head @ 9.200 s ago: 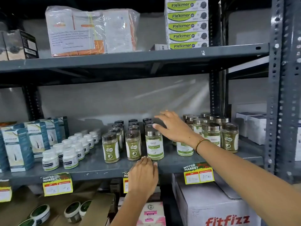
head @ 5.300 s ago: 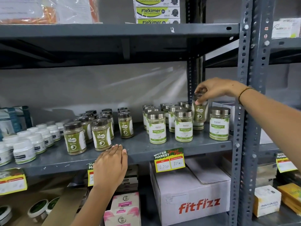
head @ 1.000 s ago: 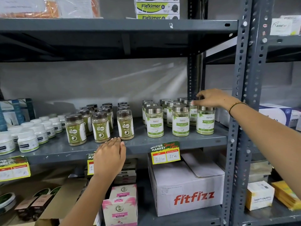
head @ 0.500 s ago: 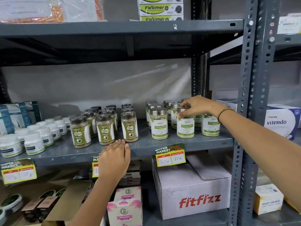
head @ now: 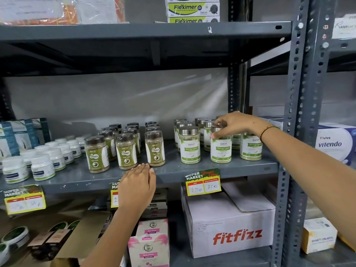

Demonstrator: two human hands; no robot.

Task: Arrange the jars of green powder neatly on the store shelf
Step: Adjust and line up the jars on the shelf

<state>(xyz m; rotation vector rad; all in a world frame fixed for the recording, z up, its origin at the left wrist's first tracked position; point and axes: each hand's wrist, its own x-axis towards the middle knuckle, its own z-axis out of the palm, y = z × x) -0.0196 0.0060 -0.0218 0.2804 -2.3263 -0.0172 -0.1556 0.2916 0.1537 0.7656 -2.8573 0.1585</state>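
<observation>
At lower centre of the frame, the left hand [head: 137, 186] lay flat on the shelf [head: 173, 169] edge, fingers pressed together, just below the brown-lidded jars [head: 123, 151]. Right of centre, the right hand [head: 234, 124] pinched the silver lid of the middle front Moringa jar [head: 221, 149], which stood upright between two front-row neighbours.
</observation>
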